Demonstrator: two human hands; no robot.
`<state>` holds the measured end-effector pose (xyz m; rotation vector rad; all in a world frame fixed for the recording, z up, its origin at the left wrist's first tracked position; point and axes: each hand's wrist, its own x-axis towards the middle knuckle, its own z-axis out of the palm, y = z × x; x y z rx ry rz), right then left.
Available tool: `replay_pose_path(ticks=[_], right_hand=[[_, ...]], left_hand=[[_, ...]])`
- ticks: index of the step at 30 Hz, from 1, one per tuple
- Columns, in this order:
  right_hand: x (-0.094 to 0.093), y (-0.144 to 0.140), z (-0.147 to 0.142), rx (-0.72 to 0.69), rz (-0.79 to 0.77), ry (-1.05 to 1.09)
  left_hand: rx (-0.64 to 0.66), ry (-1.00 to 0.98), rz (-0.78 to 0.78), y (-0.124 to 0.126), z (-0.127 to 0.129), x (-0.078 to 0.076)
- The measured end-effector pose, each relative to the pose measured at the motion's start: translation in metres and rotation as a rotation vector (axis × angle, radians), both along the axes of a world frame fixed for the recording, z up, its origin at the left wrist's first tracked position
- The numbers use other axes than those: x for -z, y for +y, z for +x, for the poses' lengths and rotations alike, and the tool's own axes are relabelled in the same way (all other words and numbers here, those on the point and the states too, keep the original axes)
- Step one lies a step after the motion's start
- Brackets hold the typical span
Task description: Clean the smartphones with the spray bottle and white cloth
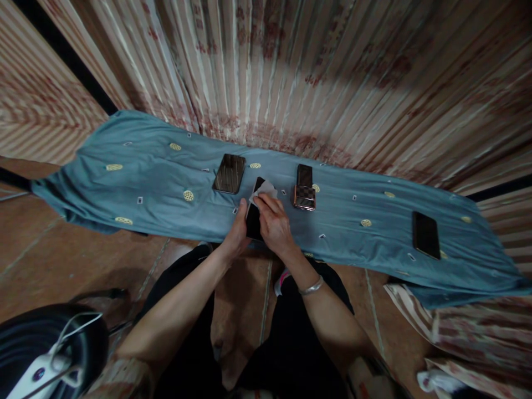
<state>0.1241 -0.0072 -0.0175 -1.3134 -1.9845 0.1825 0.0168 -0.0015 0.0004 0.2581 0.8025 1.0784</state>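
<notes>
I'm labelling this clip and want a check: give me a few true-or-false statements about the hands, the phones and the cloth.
1. The left hand holds a dark phone. True.
2. The right hand presses a white wipe to that phone. True.
3. The phones lie on a red cloth. False: the cloth is blue-grey with small yellow motifs.
4. Three more phones lie on the cloth: one at the left, one in the middle, one at the right. True.
5. The right wrist is bare. False: it wears a silver bangle.
</notes>
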Motion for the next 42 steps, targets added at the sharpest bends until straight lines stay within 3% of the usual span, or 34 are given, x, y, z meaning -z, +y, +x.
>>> replay_pose_path(ticks=[14,24,32,42], right_hand=[[-0.001,-0.001,0.004,0.004,-0.018,-0.016],[-0.005,-0.009,-0.006,-0.071,-0.029,-0.028],[-0.003,-0.006,0.0,-0.014,0.002,-0.014],[-0.005,-0.012,-0.008,-0.085,-0.042,-0.015]], left_hand=[[0.009,0.015,-0.013,0.0,0.003,-0.003],[-0.031,0.113,-0.008,0.001,-0.004,-0.01],[-0.023,0.076,-0.023,0.003,0.005,-0.008],[-0.012,0.093,-0.075,0.007,-0.002,-0.009]])
